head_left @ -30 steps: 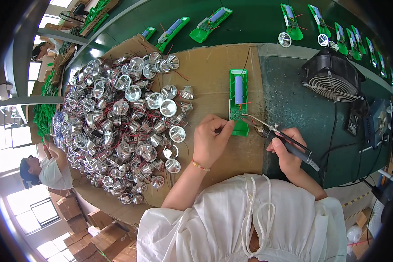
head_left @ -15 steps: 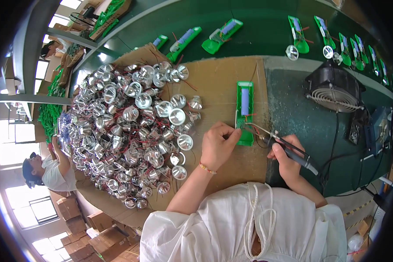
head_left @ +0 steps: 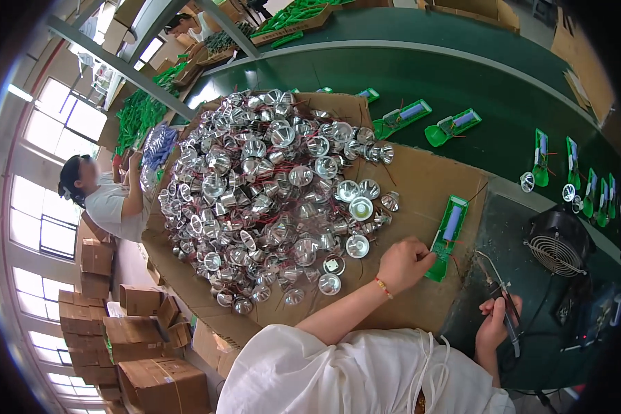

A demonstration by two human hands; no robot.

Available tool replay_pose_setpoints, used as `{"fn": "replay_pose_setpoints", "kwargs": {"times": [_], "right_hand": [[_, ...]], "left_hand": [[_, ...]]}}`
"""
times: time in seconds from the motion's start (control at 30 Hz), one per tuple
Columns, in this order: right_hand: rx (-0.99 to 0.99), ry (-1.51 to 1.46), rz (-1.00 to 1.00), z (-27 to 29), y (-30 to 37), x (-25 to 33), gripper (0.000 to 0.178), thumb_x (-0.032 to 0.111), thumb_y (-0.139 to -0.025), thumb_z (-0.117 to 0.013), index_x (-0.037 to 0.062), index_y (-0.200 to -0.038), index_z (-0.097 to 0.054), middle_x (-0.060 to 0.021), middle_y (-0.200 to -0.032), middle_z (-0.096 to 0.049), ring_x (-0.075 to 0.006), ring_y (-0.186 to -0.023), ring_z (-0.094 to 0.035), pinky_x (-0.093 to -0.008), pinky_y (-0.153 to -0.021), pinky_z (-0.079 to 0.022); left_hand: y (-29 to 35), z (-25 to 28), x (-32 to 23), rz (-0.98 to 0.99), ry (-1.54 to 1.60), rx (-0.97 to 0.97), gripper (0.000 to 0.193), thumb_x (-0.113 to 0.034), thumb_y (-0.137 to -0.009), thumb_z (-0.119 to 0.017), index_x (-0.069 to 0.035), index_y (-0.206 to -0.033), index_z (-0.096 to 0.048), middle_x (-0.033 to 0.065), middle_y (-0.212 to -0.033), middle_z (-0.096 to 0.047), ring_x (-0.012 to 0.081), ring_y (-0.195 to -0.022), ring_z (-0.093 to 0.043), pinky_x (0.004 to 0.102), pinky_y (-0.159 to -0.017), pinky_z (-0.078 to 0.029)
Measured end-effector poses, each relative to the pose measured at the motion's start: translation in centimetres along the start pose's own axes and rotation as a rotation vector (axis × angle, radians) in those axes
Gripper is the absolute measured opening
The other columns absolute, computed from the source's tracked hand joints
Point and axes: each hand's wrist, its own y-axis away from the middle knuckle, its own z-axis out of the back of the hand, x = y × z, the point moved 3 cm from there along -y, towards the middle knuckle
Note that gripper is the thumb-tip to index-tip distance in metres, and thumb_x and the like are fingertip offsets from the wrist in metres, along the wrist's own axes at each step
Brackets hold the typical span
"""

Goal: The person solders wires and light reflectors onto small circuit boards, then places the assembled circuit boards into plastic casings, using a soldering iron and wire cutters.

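Right hand (head_left: pixel 498 321) has its grip wrapped round a soldering iron (head_left: pixel 493 286), the tip just right of the green casing (head_left: pixel 437 270)! That casing lies on cardboard (head_left: pixel 421 303), blue battery (head_left: pixel 452 223) inside. Left hand (head_left: pixel 405 264), grip narrow, sits at its edge; pinching anything? I can't tell. Silver reflectors (head_left: pixel 255 207) heap leftward.

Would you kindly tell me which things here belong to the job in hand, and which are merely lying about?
In use, judging by the hands:
Green casing with blue battery, at the left hand
Soldering-type tool, in the right hand
Cardboard sheet, under the casing

Apparently lying about, none in hand:
Silvery reflectors
Other green casings
Black fan
Brown boxes
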Motion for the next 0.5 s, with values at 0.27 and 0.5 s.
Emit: {"fn": "replay_pose_setpoints", "kwargs": {"times": [0.27, 0.5], "right_hand": [[-0.032, 0.06, -0.023, 1.0, -0.4, -0.6, 0.015, 0.013, -0.085, -0.051, 0.001, -0.092, -0.046, -0.0033, -0.059, -0.05, -0.0113, -0.051, -0.05, -0.0206, -0.048, -0.037], [-0.063, 0.114, -0.063, 1.0, -0.6, -1.0, 0.015, 0.018, -0.085, -0.053, 0.0047, -0.09, -0.048, -0.0007, -0.061, -0.05, -0.0086, -0.053, -0.048, -0.0201, -0.05, -0.034]], "left_hand": [[0.2, 0.5, -0.3, -0.116, -0.001, -0.036, 0.024, -0.022, -0.075, -0.063, 0.0, -0.066, -0.061, 0.0105, -0.07, -0.059, 0.0229, -0.057, -0.057, 0.0323, -0.053, -0.044], [0.6, 0.9, -0.2, -0.055, 0.0, -0.029, 0.017, -0.022, -0.075, -0.063, -0.005, -0.08, -0.061, 0.0069, -0.066, -0.06, 0.02, -0.056, -0.059, 0.031, -0.053, -0.047]]}}
